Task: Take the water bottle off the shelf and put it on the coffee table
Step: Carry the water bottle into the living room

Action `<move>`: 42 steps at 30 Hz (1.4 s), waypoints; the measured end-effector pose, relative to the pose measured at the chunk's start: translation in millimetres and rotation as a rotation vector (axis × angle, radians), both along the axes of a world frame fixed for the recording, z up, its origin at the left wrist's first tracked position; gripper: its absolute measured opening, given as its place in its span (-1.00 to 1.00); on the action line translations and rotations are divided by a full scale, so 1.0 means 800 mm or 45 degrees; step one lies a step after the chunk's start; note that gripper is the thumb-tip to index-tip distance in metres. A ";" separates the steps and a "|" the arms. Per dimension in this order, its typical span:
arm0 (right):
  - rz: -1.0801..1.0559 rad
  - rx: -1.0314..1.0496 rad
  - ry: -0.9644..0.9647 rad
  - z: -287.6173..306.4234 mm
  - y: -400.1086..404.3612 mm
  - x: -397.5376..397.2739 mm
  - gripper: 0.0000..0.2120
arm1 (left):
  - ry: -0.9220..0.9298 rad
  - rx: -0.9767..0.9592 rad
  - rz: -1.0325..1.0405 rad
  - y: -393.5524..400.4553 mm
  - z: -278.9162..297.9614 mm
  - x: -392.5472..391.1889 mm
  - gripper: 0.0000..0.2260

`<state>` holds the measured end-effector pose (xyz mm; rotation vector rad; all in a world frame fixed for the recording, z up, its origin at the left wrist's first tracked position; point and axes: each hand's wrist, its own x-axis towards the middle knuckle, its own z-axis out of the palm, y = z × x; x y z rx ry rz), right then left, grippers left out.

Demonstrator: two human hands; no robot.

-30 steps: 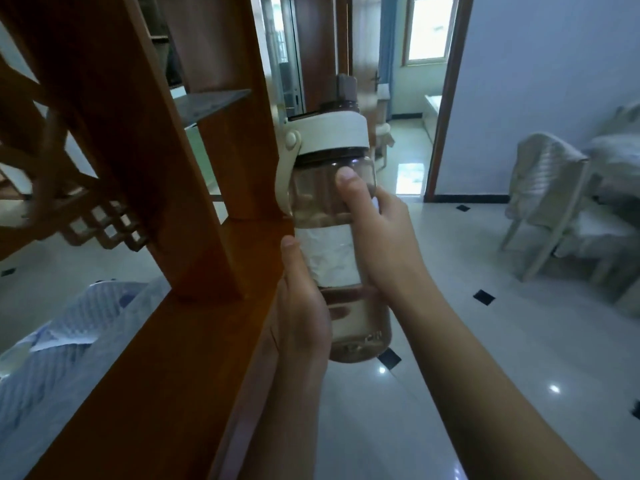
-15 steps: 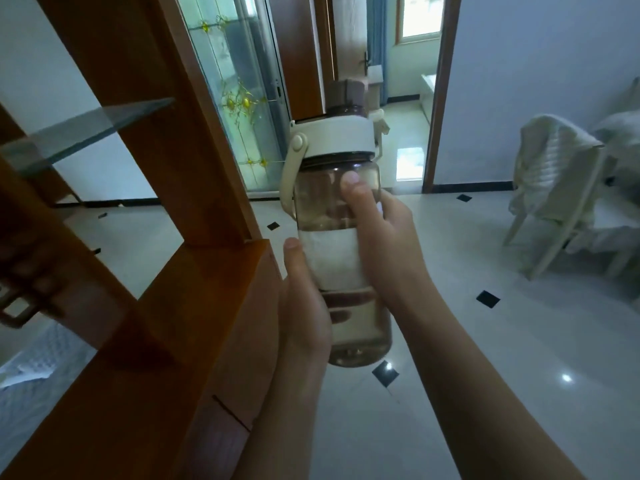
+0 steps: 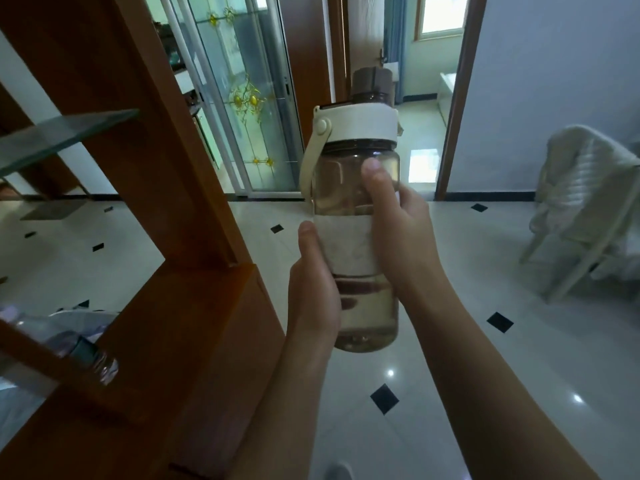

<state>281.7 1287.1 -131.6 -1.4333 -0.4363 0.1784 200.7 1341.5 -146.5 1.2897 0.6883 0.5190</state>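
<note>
The tall, clear brown-tinted plastic water bottle (image 3: 353,237) with its cream collar, cream side strap and brown cap is now wholly clear of the orange-brown wooden shelf unit (image 3: 166,306): a second ago its base hung just over the edge of the wooden ledge, and since then the view has swung away so that the ledge lies well to the left of the fingers and only glossy white floor tiles with small black diamonds (image 3: 384,398) show beneath the bottle. The grip itself has not changed. The left hand (image 3: 311,299) is clamped on the lower half, thumb lying up the near face beside the pale paper label, the other fingers wrapped behind out of sight. The right hand (image 3: 401,237) is clamped higher, thumb pressed on the clear wall just below the collar, its fingers curled round the far side. The bottle stands upright between them, held in the air, touching nothing else. A pale chair draped with white cloth (image 3: 585,209) stands well beyond the right fingers. By my reading the lift-off is finished and the carry has begun; no coffee table is in view, so the person will likely have to turn further to find it.
</note>
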 end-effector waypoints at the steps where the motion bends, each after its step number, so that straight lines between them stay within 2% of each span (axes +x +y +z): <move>1: -0.023 -0.013 -0.025 0.001 0.007 0.012 -0.42 | -0.002 -0.036 -0.065 0.010 -0.003 0.011 -0.46; 3: -0.067 -0.042 -0.052 0.002 0.024 0.036 -0.34 | -0.006 0.026 -0.123 0.030 -0.003 0.037 -0.49; 6: -0.107 -0.089 -0.079 0.005 0.053 0.077 -0.47 | -0.027 0.160 -0.165 0.058 -0.012 0.081 -0.44; 8: -0.145 -0.117 -0.114 0.011 0.077 0.106 -0.48 | -0.055 0.167 -0.190 0.081 -0.007 0.110 -0.41; 12: -0.154 -0.121 -0.172 0.026 0.125 0.157 -0.29 | -0.132 0.094 -0.255 0.132 0.000 0.167 -0.44; 17: -0.205 -0.137 -0.149 0.025 0.165 0.210 -0.57 | -0.125 0.054 -0.276 0.178 0.000 0.225 -0.42; 21: -0.208 -0.147 -0.118 0.021 0.191 0.252 -0.55 | -0.107 0.041 -0.281 0.204 -0.003 0.267 -0.50; 26: -0.193 -0.133 -0.105 0.008 0.222 0.318 -0.52 | -0.072 0.025 -0.230 0.233 -0.013 0.333 -0.45; 31: -0.086 -0.076 -0.057 -0.004 0.250 0.402 -0.33 | 0.013 0.126 -0.171 0.254 -0.019 0.409 -0.47; 37: 0.077 0.035 -0.041 -0.010 0.285 0.508 -0.56 | 0.051 0.156 -0.014 0.283 -0.016 0.506 -0.50; 42: 0.184 0.073 0.000 -0.009 0.326 0.557 -0.55 | 0.044 0.074 0.137 0.316 -0.017 0.551 -0.51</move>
